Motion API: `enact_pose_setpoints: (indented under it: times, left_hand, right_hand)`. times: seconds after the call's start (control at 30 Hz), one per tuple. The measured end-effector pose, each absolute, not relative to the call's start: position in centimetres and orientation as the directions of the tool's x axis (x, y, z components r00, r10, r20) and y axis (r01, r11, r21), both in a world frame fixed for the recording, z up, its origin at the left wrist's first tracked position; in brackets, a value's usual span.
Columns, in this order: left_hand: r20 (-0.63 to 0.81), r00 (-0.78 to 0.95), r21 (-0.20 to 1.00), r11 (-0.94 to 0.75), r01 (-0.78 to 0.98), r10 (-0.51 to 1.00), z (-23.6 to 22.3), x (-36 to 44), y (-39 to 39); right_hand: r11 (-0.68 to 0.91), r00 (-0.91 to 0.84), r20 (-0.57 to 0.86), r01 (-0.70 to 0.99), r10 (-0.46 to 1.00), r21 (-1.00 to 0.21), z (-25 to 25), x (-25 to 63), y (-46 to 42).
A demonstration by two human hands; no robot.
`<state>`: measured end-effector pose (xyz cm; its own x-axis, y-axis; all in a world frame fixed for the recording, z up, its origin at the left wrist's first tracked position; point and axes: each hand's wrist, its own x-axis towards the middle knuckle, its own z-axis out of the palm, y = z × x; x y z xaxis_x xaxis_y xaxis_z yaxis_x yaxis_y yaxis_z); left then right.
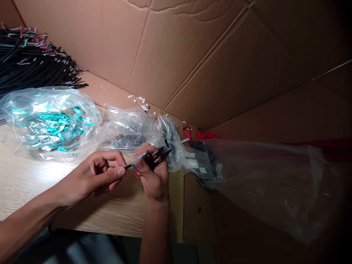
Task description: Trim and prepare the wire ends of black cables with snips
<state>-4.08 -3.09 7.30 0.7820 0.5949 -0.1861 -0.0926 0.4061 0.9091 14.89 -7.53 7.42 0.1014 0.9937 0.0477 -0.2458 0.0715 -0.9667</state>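
Note:
Thumb and fingers of my left hand (106,174) pinch a thin black cable (128,166) near its end. Coloured wires and a strip of teal foil (141,156) stick out of that end. My right hand (152,174) is closed around black thread snips (161,156), whose blades point up and to the right, away from the cable. The right thumb also presses at the loose wires, and its fingertips are partly hidden behind them. Both hands are close together above the front of the wooden table (115,216).
A clear bag of teal foil scraps (55,124) lies left, before a heap of black cables (35,62). Another bag with small metallic parts (128,140) lies behind my hands. White bits (144,107) lie along the cardboard wall (176,47). A large plastic bag (261,183) spreads right.

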Motion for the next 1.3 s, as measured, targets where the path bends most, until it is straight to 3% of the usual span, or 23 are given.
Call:
enact_pose_setpoints:
  times: [0.2, 0.33, 0.53, 0.77, 1.13, 1.3]
  left_hand:
    - [-0.193, 0.732, 0.931, 0.358, -0.074, 0.653, 7.8, -4.1, -3.1]
    - [-0.177, 0.707, 0.940, 0.330, -0.085, 0.684, 8.3, -3.8, -3.1]
    - [-0.129, 0.679, 0.958, 0.267, -0.102, 0.723, 8.6, -3.4, -3.1]
    - [-0.102, 0.647, 0.981, 0.183, -0.059, 0.756, 8.8, -3.6, -3.1]
    - [-0.053, 0.627, 0.997, 0.008, 0.075, 0.777, 7.4, -4.1, -3.2]
    - [0.031, 0.593, 0.971, -0.165, 0.173, 0.805, 6.9, -4.4, -3.4]
  right_hand:
    - [0.141, 0.173, 0.124, -0.089, 0.977, -0.986, 9.1, 14.8, -8.2]
    - [0.096, 0.249, 0.093, 0.002, 0.964, -0.995, 9.8, 14.7, -8.4]
    - [0.009, 0.258, -0.007, -0.058, 0.966, -0.998, 9.7, 14.6, -8.4]
    - [-0.001, 0.279, -0.020, -0.067, 0.960, -0.998, 9.1, 14.9, -8.5]
    - [0.037, 0.309, 0.073, 0.120, 0.948, -0.992, 10.6, 15.2, -8.6]
    - [0.070, 0.323, 0.159, 0.270, 0.933, -0.960, 11.2, 14.8, -8.6]
